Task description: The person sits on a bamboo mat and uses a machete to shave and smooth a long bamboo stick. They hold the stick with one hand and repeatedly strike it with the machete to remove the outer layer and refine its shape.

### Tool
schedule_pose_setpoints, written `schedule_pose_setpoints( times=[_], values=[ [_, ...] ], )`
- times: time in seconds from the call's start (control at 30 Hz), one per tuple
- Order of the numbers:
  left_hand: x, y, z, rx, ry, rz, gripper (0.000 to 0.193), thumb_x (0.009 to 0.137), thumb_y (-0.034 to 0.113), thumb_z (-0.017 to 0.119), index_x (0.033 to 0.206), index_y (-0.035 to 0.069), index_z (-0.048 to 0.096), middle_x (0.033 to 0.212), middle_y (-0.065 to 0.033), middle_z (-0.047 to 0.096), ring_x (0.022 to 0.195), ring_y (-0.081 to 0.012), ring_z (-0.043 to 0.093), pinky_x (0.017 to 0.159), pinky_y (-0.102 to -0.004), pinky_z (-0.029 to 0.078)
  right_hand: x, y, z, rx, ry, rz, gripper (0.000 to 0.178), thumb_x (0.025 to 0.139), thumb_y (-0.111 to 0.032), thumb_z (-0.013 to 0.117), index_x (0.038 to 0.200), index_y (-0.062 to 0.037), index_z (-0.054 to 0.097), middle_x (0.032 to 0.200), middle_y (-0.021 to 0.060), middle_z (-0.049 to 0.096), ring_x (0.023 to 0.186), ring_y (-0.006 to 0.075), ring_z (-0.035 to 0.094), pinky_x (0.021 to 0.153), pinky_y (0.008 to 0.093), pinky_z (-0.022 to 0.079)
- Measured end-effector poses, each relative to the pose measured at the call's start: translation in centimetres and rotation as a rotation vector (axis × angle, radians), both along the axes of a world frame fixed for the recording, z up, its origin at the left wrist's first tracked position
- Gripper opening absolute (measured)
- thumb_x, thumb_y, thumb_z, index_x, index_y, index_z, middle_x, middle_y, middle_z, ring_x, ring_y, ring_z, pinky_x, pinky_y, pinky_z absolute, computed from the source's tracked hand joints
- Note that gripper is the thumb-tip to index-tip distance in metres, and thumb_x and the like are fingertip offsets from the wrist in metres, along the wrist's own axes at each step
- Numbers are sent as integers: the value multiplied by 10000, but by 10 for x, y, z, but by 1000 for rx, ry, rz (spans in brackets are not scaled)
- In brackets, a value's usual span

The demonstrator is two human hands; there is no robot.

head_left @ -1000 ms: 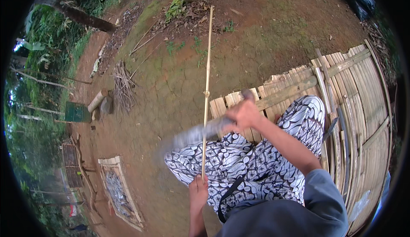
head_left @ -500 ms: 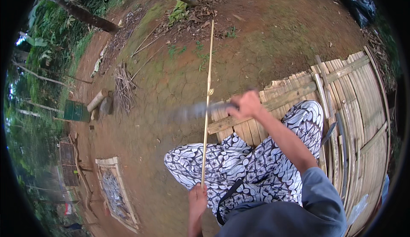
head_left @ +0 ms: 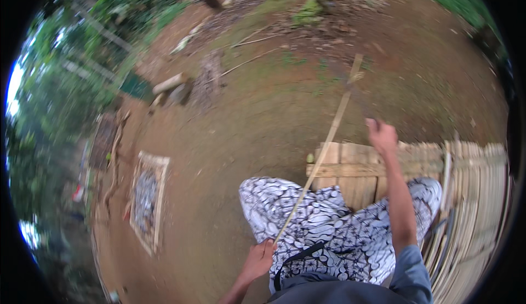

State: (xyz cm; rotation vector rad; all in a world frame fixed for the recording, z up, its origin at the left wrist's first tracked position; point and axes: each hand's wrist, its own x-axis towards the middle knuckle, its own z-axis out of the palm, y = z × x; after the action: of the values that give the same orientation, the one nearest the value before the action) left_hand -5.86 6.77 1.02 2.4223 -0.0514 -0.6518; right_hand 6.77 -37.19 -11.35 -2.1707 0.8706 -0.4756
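My left hand [head_left: 259, 261] is closed on the near end of a long, pale bamboo strip [head_left: 324, 152], beside my left thigh. The strip slants up and to the right over my patterned trousers [head_left: 315, 224], with its far end out above the ground. My right hand [head_left: 382, 138], arm stretched forward, is closed round the dark handle of a long knife. Its blade [head_left: 359, 97] is smeared by motion and reaches up-left to the strip near its far end. Whether the edge touches the strip, I cannot tell. A pale curl or knot [head_left: 356, 76] shows there.
I sit on a bamboo slat platform [head_left: 350, 186], with loose strips [head_left: 446, 233] at right. Bare earth [head_left: 219, 145] lies ahead and left. A framed grey patch [head_left: 159, 200], a log [head_left: 170, 83], a green container [head_left: 136, 87] and a stick pile [head_left: 207, 79] stand left.
My right hand and the knife have moved forward along the strip toward its far end. The strip now leans to the right, and the whole view has turned.
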Motion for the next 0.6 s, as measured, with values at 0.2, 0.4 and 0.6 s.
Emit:
schedule_pose_setpoints(
  times=[0.2, 0.4, 0.6],
  values=[
    [21, -14, 6, -138, 45, -77, 410, 1013, 306, 366, 856, -8, 578, 666, -166, 561, 604, -308, 530, 601, -392, 431, -11, 31, -31, -299, -401, 165, 408, 911, -359, 527, 854, 35, 617, 582, 222, 520, 547, 419, 524, 586, 434, 443],
    [29, -30, 6, -289, -14, 27, 395, 1015, 289, 351, 886, -10, 573, 670, -211, 565, 641, -412, 532, 624, -465, 425, -45, 100, 14, -353, -431, 689, 364, 839, -341, 562, 690, -11, 531, 548, 200, 482, 535, 425, 513, 576, 468, 428],
    [19, -2, 14, -153, -52, 50, 361, 1003, 288, 393, 905, -23, 549, 660, -251, 534, 599, -413, 527, 601, -477, 416, -16, 60, 5, -165, -133, 262, 459, 902, -403, 528, 789, 34, 613, 623, 232, 558, 613, 419, 577, 662, 481, 458]
  ],
)
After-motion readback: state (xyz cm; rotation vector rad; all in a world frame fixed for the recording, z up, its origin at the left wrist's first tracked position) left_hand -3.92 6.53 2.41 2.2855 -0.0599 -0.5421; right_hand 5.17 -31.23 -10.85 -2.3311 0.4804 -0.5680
